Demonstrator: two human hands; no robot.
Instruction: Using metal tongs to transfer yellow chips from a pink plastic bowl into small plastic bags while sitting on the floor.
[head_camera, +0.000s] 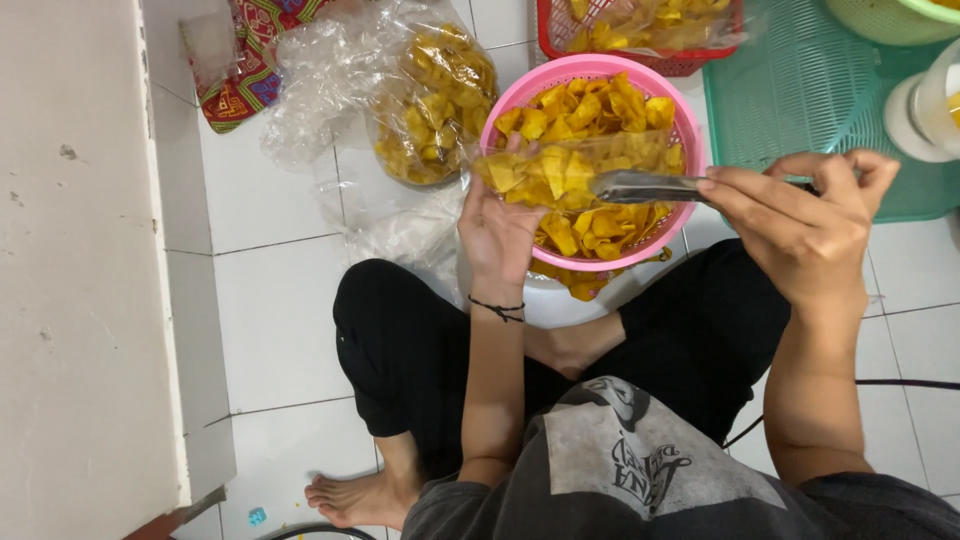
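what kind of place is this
Probably a home snack-packing spot on a tiled floor: a pink basket of yellow chips, filled plastic bags, and a person sitting cross-legged.

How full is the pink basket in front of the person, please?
Fairly full: yellow chips are heaped across the pink basket, reaching about rim level.

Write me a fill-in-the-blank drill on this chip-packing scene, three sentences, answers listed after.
1. The left hand holds a clear plastic bag partly filled with yellow ____.
2. The right hand holds metal tongs whose tip points into the ____.
3. Beneath the bag sits a round basket coloured ____.

Missing words: chips; bag; pink
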